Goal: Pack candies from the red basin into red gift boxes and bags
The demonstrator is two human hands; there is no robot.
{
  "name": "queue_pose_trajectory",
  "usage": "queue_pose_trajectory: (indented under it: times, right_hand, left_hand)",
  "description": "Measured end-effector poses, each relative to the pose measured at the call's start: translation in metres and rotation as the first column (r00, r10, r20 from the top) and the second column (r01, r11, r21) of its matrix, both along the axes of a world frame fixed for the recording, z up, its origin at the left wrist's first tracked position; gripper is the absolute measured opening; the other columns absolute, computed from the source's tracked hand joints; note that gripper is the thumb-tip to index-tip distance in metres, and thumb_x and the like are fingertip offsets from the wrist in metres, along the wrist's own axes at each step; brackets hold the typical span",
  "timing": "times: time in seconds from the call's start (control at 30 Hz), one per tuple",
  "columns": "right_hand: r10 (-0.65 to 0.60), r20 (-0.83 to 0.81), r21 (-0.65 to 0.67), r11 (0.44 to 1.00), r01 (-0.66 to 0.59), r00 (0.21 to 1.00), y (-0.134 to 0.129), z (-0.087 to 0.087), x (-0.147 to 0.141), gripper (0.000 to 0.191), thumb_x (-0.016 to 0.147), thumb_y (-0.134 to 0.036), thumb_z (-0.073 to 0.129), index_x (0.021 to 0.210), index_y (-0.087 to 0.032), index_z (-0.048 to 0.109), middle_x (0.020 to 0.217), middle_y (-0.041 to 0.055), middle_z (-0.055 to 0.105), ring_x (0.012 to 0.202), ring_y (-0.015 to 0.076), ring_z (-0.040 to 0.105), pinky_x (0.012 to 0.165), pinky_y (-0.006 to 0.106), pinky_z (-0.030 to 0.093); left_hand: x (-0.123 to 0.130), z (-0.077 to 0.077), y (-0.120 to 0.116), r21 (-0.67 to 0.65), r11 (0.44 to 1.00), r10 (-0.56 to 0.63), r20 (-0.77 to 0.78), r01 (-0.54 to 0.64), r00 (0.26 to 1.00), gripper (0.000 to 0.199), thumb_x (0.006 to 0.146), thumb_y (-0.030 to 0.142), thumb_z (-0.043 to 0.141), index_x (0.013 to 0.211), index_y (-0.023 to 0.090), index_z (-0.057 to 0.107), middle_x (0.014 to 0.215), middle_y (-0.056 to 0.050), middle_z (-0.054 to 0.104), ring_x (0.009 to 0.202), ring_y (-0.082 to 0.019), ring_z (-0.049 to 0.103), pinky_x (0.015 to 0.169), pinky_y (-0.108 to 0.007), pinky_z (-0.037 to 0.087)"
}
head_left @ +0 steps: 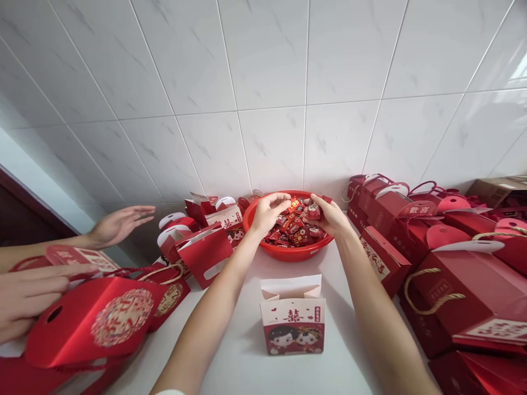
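"Where are the 2 hands?"

"Both at the red bowl [290, 254]. The left hand [265, 215] is over its left side, thumb and forefinger drawn close; the right hand [332, 216] curls in from the other side, among the wrapped sweets [301, 237]. I cannot tell whether either grips a sweet."

"Why set the bowl there?"

"Probably so both arms reach it evenly, with the wall [272, 148] behind."

"And the open box [294, 329]?"

"It stands upright on the table [242, 329], between the forearms, untouched. Its top gapes, which likely keeps its mouth easy to reach."

"The closed boxes [473, 285]?"

"Packed together on the right, seemingly to spare the middle. On the left, a co-worker's hand [37, 296] is at a shiny red box [93, 323], perhaps steadying it."
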State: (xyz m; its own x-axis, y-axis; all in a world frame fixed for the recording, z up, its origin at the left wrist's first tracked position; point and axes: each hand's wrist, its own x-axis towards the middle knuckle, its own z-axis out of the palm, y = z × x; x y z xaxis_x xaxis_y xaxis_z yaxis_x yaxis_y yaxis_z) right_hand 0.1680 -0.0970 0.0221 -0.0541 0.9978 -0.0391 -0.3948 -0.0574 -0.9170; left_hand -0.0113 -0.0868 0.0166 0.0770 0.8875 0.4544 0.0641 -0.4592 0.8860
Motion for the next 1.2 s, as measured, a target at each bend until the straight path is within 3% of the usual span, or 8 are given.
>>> queue_pose_trajectory:
  times: [0.13,0.3,0.4,0.5,0.57,0.73,0.93,1.2]
  right_hand:
    - [0.134,0.061,0.089,0.986,-0.139,0.989,-0.005,0.001,-0.003,0.033,0.063,-0.040,0.087,0.075,-0.017,0.066,0.059,-0.0007,0.061,0.057,0.0131,0.058,0.051,0.025,0.055]
    - [0.040,0.009,0.103,0.994,-0.040,0.999,-0.007,0.005,-0.005,0.033,0.053,-0.032,0.086,0.072,-0.018,0.063,0.062,-0.0013,0.062,0.058,0.0140,0.059,0.049,0.024,0.054]
    - [-0.050,-0.056,0.106,0.993,0.056,0.997,-0.007,0.009,-0.002,0.027,0.052,-0.029,0.081,0.068,-0.019,0.060,0.060,-0.0018,0.061,0.054,0.0144,0.059,0.043,0.023,0.048]
    - [-0.097,-0.115,0.105,0.988,0.109,0.989,-0.007,0.013,0.004,0.022,0.054,-0.028,0.075,0.064,-0.020,0.058,0.058,-0.0013,0.059,0.054,0.0154,0.059,0.038,0.022,0.040]
    - [-0.100,-0.130,0.085,0.990,0.111,0.987,-0.006,0.015,0.008,0.020,0.055,-0.028,0.073,0.066,-0.020,0.057,0.059,-0.0010,0.060,0.055,0.0162,0.060,0.038,0.022,0.038]
    - [-0.111,-0.137,0.057,0.991,0.119,0.984,-0.008,0.020,0.014,0.021,0.054,-0.025,0.073,0.067,-0.020,0.057,0.058,-0.0031,0.058,0.051,0.0129,0.055,0.039,0.022,0.034]
    - [-0.074,-0.142,0.088,0.992,0.087,0.987,-0.013,0.024,0.016,0.023,0.053,-0.025,0.073,0.064,-0.020,0.054,0.057,-0.0035,0.056,0.048,0.0106,0.049,0.038,0.022,0.030]
    - [-0.055,-0.105,0.139,0.988,0.070,0.993,-0.014,0.024,0.019,0.026,0.053,-0.028,0.076,0.066,-0.020,0.055,0.060,-0.0024,0.058,0.048,0.0100,0.048,0.038,0.022,0.030]
  left_hand:
    - [0.007,0.005,0.001,0.033,0.999,-0.022,-0.016,0.022,1.000,0.031,0.071,0.041,0.078,0.089,0.016,0.074,0.095,-0.006,0.075,0.093,-0.022,0.069,0.090,-0.036,0.054]
    - [-0.006,0.005,0.012,-0.097,0.982,-0.176,-0.137,0.164,0.975,0.028,0.081,0.035,0.071,0.103,0.017,0.073,0.108,-0.007,0.076,0.096,-0.022,0.071,0.094,-0.037,0.054]
    - [-0.021,0.001,0.025,-0.145,0.989,-0.054,-0.399,-0.004,0.915,0.016,0.085,0.022,0.064,0.097,0.017,0.075,0.106,-0.007,0.077,0.098,-0.022,0.071,0.095,-0.035,0.053]
    - [-0.031,-0.005,0.038,-0.115,0.968,0.081,-0.700,-0.224,0.710,0.021,0.082,0.009,0.061,0.092,0.018,0.076,0.107,-0.007,0.077,0.106,-0.023,0.069,0.097,-0.030,0.051]
    - [-0.035,-0.010,0.043,-0.123,0.951,0.086,-0.777,-0.285,0.624,0.028,0.077,0.005,0.061,0.095,0.019,0.077,0.107,-0.006,0.077,0.107,-0.024,0.069,0.094,-0.029,0.051]
    - [-0.037,-0.023,0.048,-0.178,0.938,0.019,-0.831,-0.298,0.556,0.040,0.056,0.010,0.080,0.094,0.023,0.077,0.109,-0.007,0.075,0.109,-0.030,0.067,0.091,-0.032,0.052]
    - [-0.041,-0.028,0.047,-0.191,0.936,0.005,-0.833,-0.296,0.554,0.045,0.058,0.005,0.073,0.100,0.022,0.076,0.107,-0.008,0.076,0.108,-0.030,0.067,0.092,-0.032,0.051]
    - [-0.048,-0.022,0.049,-0.213,0.937,0.039,-0.723,-0.276,0.690,0.028,0.071,0.021,0.068,0.098,0.021,0.076,0.092,-0.003,0.077,0.087,-0.021,0.070,0.076,-0.025,0.052]
